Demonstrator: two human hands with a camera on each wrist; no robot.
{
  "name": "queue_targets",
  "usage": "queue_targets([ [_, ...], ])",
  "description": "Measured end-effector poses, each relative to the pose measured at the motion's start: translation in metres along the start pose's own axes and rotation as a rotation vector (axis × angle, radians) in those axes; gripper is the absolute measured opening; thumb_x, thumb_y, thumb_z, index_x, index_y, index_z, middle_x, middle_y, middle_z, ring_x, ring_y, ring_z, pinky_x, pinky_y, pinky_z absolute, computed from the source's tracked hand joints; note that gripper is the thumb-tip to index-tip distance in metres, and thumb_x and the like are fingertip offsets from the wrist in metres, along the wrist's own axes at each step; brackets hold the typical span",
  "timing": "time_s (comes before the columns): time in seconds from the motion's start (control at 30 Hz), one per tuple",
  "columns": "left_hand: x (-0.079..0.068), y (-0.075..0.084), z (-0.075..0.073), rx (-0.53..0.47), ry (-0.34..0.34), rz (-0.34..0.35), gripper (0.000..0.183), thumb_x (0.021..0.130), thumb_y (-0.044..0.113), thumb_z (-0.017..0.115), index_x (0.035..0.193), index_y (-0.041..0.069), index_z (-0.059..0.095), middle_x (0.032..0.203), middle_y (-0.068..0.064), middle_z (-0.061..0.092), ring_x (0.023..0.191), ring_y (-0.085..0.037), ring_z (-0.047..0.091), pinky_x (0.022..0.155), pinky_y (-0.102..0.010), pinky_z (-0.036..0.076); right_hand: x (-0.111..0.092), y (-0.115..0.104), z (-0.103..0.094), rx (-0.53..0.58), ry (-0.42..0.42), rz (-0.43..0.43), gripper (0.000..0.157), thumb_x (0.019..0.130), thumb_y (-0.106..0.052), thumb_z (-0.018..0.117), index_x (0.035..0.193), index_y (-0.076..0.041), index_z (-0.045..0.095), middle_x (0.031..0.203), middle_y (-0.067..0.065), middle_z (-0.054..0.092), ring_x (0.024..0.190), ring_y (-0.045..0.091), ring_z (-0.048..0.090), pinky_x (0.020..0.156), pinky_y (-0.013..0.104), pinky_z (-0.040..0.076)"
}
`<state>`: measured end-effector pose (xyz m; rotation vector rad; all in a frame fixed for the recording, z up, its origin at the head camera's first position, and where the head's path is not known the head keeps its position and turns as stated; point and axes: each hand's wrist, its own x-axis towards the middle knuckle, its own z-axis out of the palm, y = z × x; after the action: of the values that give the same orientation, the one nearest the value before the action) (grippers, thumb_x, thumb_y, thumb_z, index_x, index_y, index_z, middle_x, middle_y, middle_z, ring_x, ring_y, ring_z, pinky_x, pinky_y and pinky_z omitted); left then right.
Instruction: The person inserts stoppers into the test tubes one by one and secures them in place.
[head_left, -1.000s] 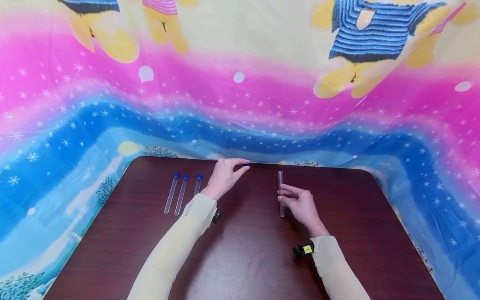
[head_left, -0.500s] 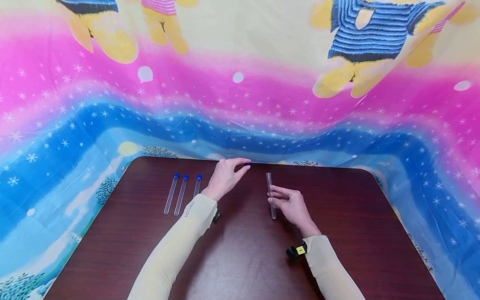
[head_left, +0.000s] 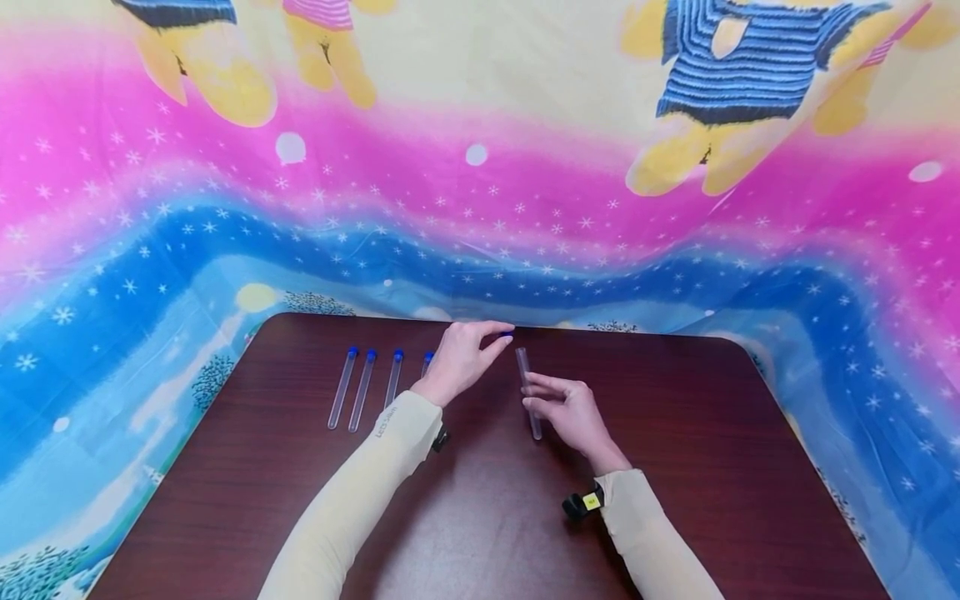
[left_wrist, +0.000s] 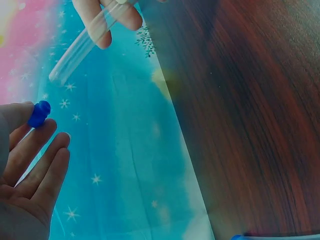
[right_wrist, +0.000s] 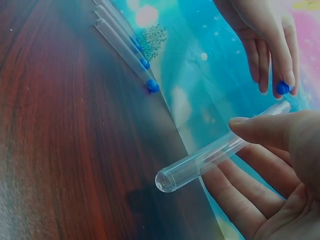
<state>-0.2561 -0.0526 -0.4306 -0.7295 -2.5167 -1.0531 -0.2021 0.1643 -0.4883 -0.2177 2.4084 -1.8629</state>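
My left hand point(head_left: 461, 358) pinches a small blue cap point(left_wrist: 39, 114) between thumb and fingertips. A clear test tube point(right_wrist: 200, 161), uncapped and round-bottomed, is held between the thumb and fingers of my right hand point(head_left: 572, 414). In the head view the tube stands nearly upright, its open top just right of and slightly below the cap. The left wrist view shows a small gap between the cap and the tube's mouth. To the left, several tubes with blue caps point(head_left: 353, 351) lie side by side; my left hand and sleeve partly cover the rightmost ones.
A dark reddish-brown wooden table point(head_left: 465, 517) with rounded far corners lies below both hands. Right behind its far edge hangs a colourful printed cloth point(head_left: 555, 217), which also runs along both sides.
My right hand has moved left with the test tube, bringing it close to the cap and tilting its top left. My left hand shifts slightly right, uncovering another blue-capped tube.
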Motion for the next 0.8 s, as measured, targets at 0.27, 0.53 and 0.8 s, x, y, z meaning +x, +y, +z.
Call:
queue_targets([
  [0.27, -0.001, 0.002, 0.005, -0.002, -0.002, 0.005, 0.025, 0.101, 0.027, 0.068, 0.123, 0.018, 0.076, 0.095, -0.001, 0.075, 0.044, -0.007, 0.027, 0.056, -0.027, 0.039, -0.013, -0.033, 0.006, -0.016, -0.029, -0.013, 0.044, 0.093, 0.002, 0.072, 0.136, 0.0, 0.064, 0.115, 0.025, 0.07, 0.1, 0.031, 0.072, 0.082, 0.044, 0.058],
  [0.53, -0.003, 0.003, 0.01, -0.024, 0.013, 0.003, 0.023, 0.099, 0.026, 0.07, 0.12, 0.019, 0.078, 0.093, 0.001, 0.076, 0.045, -0.007, 0.028, 0.055, -0.027, 0.038, 0.0, -0.002, 0.007, -0.007, -0.014, 0.0, 0.046, 0.093, -0.003, 0.075, 0.137, -0.008, 0.065, 0.116, 0.021, 0.071, 0.1, 0.029, 0.073, 0.082, 0.042, 0.057],
  [0.8, -0.007, 0.002, 0.017, -0.032, 0.019, 0.008, 0.029, 0.1, 0.026, 0.069, 0.127, 0.018, 0.074, 0.12, -0.002, 0.073, 0.046, -0.006, 0.032, 0.058, -0.026, 0.042, -0.01, -0.022, 0.009, 0.005, -0.017, -0.004, 0.045, 0.093, -0.001, 0.073, 0.137, -0.005, 0.065, 0.117, 0.024, 0.07, 0.1, 0.03, 0.072, 0.083, 0.044, 0.057],
])
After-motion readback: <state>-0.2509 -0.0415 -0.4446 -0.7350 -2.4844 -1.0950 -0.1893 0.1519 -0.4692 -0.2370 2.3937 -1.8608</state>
